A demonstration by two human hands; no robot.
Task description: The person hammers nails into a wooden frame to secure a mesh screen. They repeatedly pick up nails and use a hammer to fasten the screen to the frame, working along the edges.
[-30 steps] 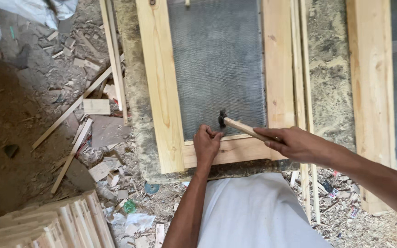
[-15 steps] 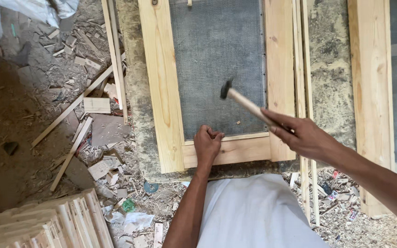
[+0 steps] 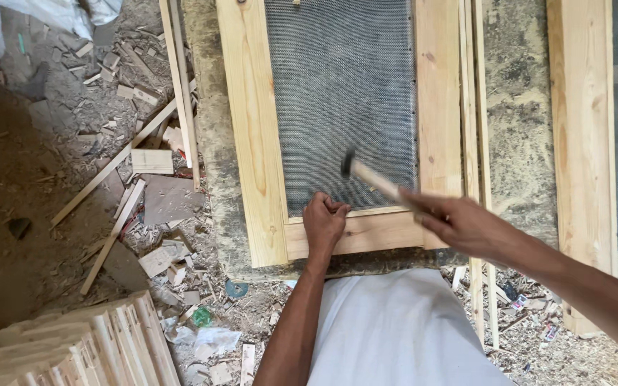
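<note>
His right hand (image 3: pixel 466 225) grips a wooden-handled hammer (image 3: pixel 377 182) over the mesh frame (image 3: pixel 259 143); the left hand (image 3: pixel 325 220), fingers pinched together, rests on its bottom rail

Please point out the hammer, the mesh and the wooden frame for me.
hammer (image 3: pixel 377 183): head view, on its wooden handle.
mesh (image 3: pixel 337 93): head view, on its grey middle.
frame (image 3: pixel 252 121): head view, on its left rail.

head camera, looking steeply down, close over wooden frame (image 3: pixel 255 129)
</note>
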